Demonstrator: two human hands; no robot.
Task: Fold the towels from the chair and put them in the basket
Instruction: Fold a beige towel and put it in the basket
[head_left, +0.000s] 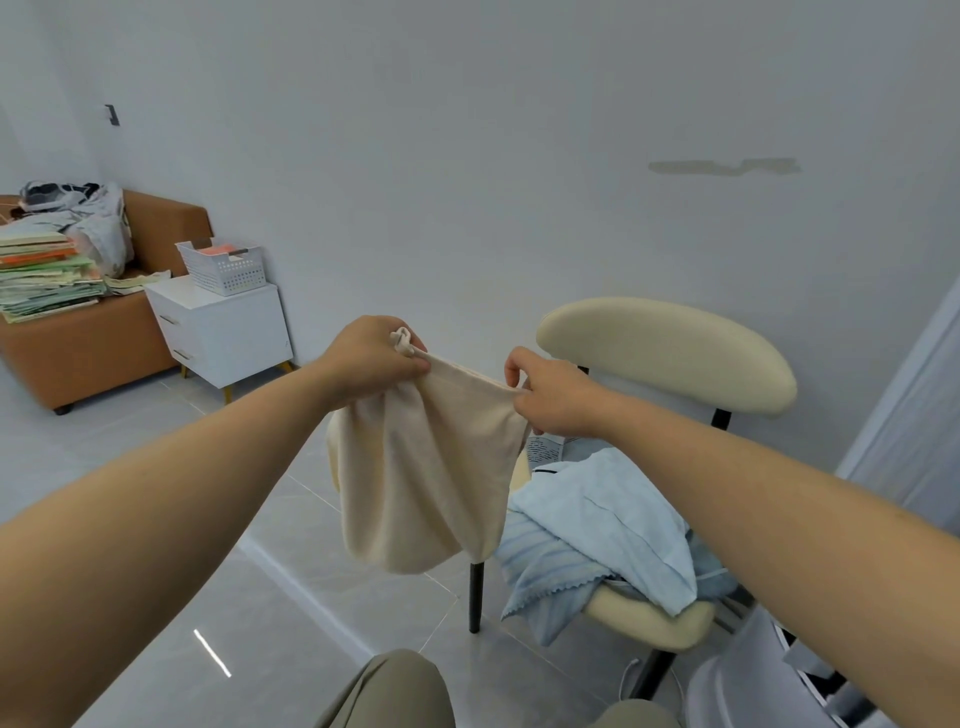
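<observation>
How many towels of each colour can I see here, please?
Cream towel, pinched by the left hand and the right hand: 1
Blue towels heaped on the chair: at least 2; more may be hidden
Total: at least 3

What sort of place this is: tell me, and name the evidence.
Probably a room in a home: an orange-brown sofa piled with books, a white cabinet bearing a basket, and a cream chair heaped with blue towels.
</observation>
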